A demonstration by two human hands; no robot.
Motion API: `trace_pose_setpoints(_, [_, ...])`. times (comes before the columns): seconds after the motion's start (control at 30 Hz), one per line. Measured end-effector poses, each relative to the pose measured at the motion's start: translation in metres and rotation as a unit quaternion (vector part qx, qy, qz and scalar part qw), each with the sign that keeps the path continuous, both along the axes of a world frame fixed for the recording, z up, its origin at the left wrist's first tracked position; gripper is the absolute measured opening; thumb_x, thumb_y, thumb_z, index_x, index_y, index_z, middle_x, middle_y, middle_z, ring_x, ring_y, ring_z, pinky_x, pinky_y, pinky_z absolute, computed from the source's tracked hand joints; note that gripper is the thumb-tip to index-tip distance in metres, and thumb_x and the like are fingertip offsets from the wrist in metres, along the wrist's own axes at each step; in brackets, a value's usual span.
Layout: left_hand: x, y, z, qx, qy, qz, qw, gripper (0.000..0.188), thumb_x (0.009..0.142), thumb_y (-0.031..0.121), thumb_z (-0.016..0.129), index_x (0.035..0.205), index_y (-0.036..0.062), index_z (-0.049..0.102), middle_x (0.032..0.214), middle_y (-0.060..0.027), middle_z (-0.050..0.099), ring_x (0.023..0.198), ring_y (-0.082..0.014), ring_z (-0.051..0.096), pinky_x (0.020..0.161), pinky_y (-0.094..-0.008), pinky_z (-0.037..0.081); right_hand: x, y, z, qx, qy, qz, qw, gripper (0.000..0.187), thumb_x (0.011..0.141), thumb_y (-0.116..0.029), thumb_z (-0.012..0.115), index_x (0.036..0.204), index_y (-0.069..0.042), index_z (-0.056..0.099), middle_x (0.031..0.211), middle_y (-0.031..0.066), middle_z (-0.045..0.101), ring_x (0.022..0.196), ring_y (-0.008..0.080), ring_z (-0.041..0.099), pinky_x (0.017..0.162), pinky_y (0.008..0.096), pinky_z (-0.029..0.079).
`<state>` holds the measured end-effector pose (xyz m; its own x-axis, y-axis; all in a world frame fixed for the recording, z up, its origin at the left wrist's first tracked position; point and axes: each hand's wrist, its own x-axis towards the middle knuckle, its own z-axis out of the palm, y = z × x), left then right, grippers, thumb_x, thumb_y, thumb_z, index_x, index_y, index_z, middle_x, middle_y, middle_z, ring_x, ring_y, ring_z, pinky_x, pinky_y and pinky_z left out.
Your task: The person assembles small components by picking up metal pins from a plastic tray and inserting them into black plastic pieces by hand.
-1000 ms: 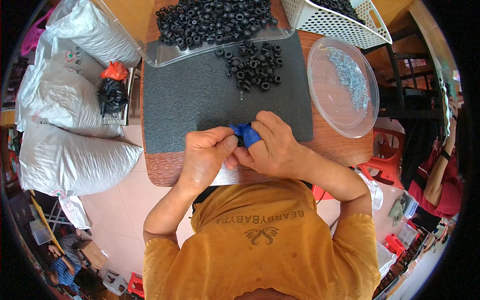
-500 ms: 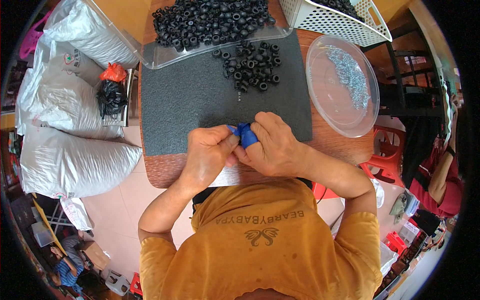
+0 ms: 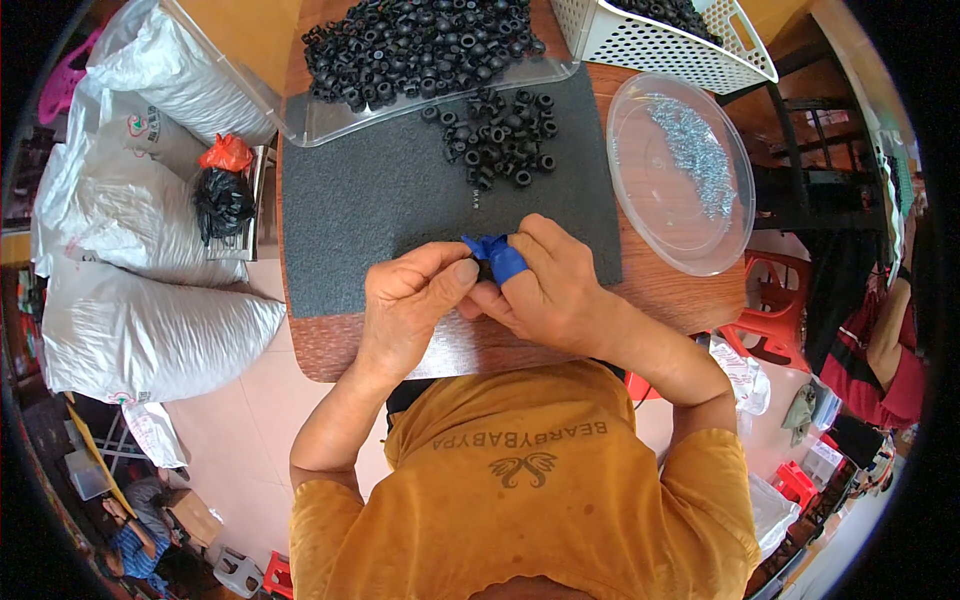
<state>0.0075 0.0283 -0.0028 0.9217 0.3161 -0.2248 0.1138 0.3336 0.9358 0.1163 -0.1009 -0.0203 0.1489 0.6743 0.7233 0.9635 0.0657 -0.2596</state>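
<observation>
Over the near edge of a dark grey mat (image 3: 370, 200), my two hands meet. My left hand (image 3: 405, 300) is closed in a pinch, its thumb and forefinger against a small black part (image 3: 484, 270) that is mostly hidden. Around a finger of my right hand (image 3: 560, 285) goes a blue wrap (image 3: 505, 260) with loose ends sticking up. That hand is curled round the same black part from the other side. Farther off on the mat lies a loose pile of small black hollow plastic pieces (image 3: 500, 135).
A clear tray (image 3: 330, 132) heaped with similar black pieces stands at the far side. A white perforated basket (image 3: 650, 55) is at the far right. Nearer, a round clear lid (image 3: 650, 215) holds small shiny bluish pieces. Stuffed white sacks (image 3: 150, 320) stand left; a red stool (image 3: 780, 300) stands right.
My left thumb now lies higher, flat against the black part, and the blue wrap's loose ends spread wider. Both hands stay together in nearly the same place.
</observation>
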Motion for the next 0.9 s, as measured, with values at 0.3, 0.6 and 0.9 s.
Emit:
trace_pose_setpoints(0.3, [-0.002, -0.003, -0.002, 0.116, 0.056, 0.013, 0.992, 0.010, 0.084, 0.005, 0.056, 0.088, -0.0038, 0.061, 0.069, -0.0033, 0.060, 0.059, -0.0061, 0.054, 0.051, -0.0201, 0.043, 0.000, -0.005, 0.010, -0.084, 0.143, 0.021, 0.986, 0.022, 0.069, -0.013, 0.066, 0.065, -0.001, 0.048, 0.062, 0.0116, 0.045, 0.059, 0.0283, 0.046, 0.051, 0.0392, 0.038])
trace_pose_setpoints(0.6, [0.007, -0.004, -0.004, 0.512, -0.167, 0.053, 0.841, 0.014, 0.066, -0.006, 0.063, 0.077, 0.0004, 0.059, 0.056, -0.0087, 0.046, 0.047, -0.0226, 0.047, 0.043, -0.0316, 0.037, 0.008, -0.001, 0.033, -0.213, 0.611, -0.026, 0.762, 0.025, 0.082, -0.021, 0.064, 0.069, 0.001, 0.060, 0.055, 0.0041, 0.058, 0.050, 0.0060, 0.050, 0.044, 0.0214, 0.037])
trace_pose_setpoints(0.9, [0.000, -0.003, -0.011, 0.464, -0.143, 0.028, 0.874, 0.016, 0.075, 0.002, 0.064, 0.089, -0.0006, 0.057, 0.065, -0.0101, 0.051, 0.055, -0.0241, 0.051, 0.048, -0.0318, 0.040, 0.008, -0.002, 0.039, -0.198, 0.698, -0.031, 0.687, 0.021, 0.078, -0.020, 0.068, 0.072, -0.001, 0.061, 0.059, 0.0039, 0.060, 0.053, 0.0057, 0.051, 0.047, 0.0194, 0.038])
